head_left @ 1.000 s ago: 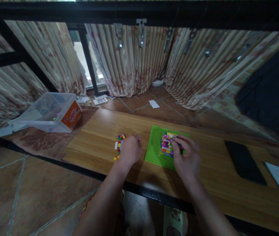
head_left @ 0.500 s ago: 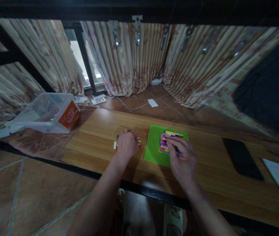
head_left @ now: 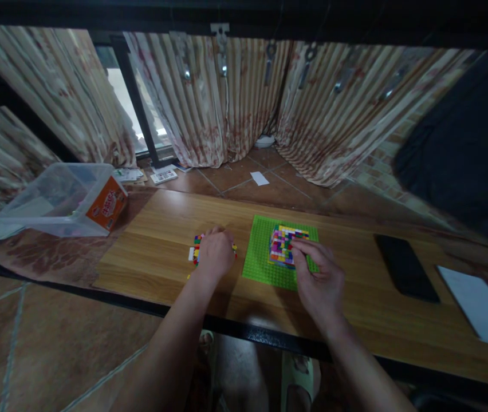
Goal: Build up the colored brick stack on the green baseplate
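From the head view, the multicoloured brick build [head_left: 279, 252] sits on the green studded baseplate [head_left: 256, 273], right of centre on the wooden tabletop [head_left: 141, 252]. Your right hand [head_left: 294, 246] is at the build's right side, thumb and fingers drawn into a narrow pinch over it; whether a brick is between the tips is too small to tell. Your left hand [head_left: 216, 252] is curled low over the loose bricks [head_left: 197, 240], which peek out at both sides, with a white brick [head_left: 191, 253] at their left edge. Its fingertips are hidden, so you cannot tell if they grip anything.

For clean work at the build, it seems best to line up studs before pressing, push straight down, and let the wrist stay clear of the finished rows. With the left hand, spreading the loose bricks in one layer should make single ones easier to pick.

The build looks roughly square, with no clear front or long axis. Its sides run about parallel to the baseplate's, whose far edge slants slightly nearer you towards the right.
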{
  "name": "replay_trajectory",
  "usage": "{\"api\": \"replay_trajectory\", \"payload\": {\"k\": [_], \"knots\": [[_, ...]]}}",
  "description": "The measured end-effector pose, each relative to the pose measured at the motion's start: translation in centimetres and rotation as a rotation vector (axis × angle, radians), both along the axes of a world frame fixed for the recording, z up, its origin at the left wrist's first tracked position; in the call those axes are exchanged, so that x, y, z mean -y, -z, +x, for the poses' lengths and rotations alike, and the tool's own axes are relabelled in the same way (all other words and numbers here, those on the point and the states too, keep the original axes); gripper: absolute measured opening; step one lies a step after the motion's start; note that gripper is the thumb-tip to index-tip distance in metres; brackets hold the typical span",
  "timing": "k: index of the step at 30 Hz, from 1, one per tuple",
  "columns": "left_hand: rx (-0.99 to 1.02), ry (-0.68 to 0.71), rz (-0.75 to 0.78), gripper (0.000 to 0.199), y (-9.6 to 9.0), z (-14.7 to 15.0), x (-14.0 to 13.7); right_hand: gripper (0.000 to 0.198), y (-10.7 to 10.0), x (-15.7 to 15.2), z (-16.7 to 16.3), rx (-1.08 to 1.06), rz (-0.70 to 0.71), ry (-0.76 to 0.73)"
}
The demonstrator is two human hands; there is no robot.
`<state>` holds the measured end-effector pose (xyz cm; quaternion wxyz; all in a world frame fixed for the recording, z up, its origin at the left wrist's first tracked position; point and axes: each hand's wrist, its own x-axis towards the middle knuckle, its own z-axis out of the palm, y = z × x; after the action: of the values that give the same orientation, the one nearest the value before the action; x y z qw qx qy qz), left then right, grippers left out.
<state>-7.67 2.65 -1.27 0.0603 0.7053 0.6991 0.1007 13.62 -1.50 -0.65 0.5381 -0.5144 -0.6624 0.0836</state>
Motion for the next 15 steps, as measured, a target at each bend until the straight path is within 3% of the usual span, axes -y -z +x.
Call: {"api": "replay_trajectory", "payload": {"k": [15], "knots": [[0.177,0.283,-0.164,0.036,-1.2,-1.6,1.1,0.015,-0.3,0.1,-0.1,-0.025,-0.066,-0.008]]}}
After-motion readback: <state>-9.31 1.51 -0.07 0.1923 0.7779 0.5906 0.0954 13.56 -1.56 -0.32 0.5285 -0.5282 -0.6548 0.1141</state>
